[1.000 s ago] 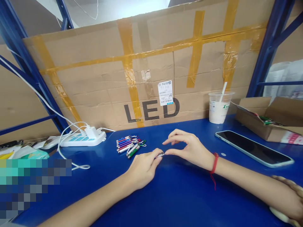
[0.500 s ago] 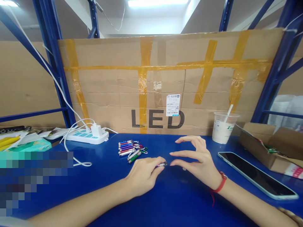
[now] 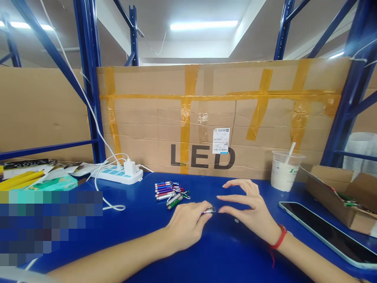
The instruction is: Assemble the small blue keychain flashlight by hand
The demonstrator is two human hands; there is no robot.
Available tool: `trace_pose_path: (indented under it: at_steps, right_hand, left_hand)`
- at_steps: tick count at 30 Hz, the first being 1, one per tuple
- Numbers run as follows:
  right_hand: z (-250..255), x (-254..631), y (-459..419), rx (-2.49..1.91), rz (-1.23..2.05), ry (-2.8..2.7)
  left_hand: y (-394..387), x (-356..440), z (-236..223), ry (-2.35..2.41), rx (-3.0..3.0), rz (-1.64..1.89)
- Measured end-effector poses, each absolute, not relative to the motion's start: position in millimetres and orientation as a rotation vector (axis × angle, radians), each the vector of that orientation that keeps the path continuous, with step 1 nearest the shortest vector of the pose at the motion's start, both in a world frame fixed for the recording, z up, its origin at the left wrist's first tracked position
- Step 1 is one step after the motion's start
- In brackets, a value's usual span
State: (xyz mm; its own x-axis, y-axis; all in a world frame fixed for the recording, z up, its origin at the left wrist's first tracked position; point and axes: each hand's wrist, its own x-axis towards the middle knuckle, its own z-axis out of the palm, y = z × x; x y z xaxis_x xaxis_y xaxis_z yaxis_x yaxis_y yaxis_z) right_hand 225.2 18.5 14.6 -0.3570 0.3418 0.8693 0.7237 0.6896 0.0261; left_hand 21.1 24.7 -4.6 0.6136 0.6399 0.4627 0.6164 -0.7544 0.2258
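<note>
Over blue table [image 3: 224, 259], keeps small shiny piece [image 3: 210, 210] pinched in left hand [image 3: 186, 225] and has drawn right hand [image 3: 257, 213] slightly away, half-open and empty, leaving support to left alone.

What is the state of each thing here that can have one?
Left hand: closed on small metallic object
Right hand: open, fingers apart
Coloured tubes: lying grouped
Phone: lying flat, screen dark
Cup: upright, straw inside
Small box: open
Power strip: adapter plugged in
Ceiling light: on
</note>
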Motion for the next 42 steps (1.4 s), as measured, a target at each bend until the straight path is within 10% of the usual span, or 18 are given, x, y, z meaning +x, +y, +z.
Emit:
trace_pose_path:
  at_steps: [42]
  right_hand:
    - [7.7, 206.2, 10.1, -1.234, 0.687, -1.875]
  left_hand:
    - [33.8, 19.8, -6.7, 0.906, 2.816, 0.825]
